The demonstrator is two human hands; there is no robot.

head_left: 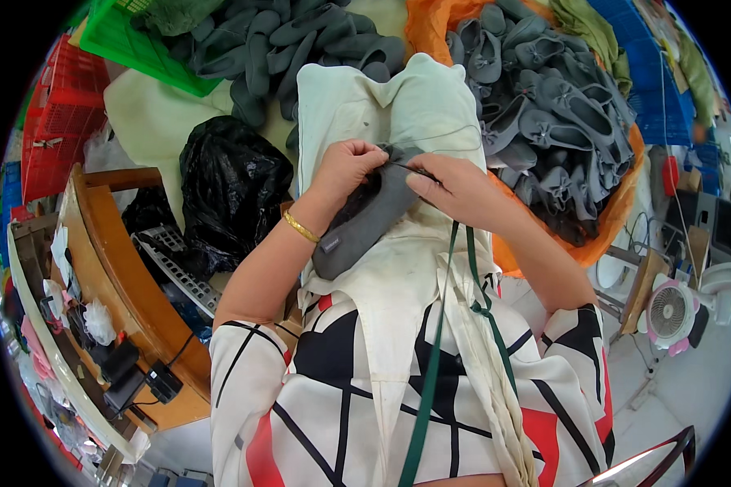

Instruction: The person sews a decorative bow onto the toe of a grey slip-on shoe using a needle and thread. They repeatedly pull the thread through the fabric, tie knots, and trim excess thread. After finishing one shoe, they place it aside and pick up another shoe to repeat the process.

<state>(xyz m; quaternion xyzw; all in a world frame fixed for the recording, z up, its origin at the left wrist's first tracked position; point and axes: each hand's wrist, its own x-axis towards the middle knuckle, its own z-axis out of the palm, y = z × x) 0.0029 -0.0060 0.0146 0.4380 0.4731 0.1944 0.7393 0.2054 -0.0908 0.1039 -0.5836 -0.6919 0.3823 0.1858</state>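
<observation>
A dark grey slip-on shoe lies slanted across my lap, its toe end up between my hands and its heel toward me. My left hand is closed in a pinch on the shoe's upper edge, beside a small grey bow. My right hand is also closed, with thumb and fingertips together at the shoe's front; what they pinch is too small to make out. A thin thread curves from the bow over the pale cloth on my lap.
Ahead on the right, an orange sack holds many grey shoes with bows. More grey shoes are heaped ahead, near a green crate. A black plastic bag and wooden table stand left; a small fan is at right.
</observation>
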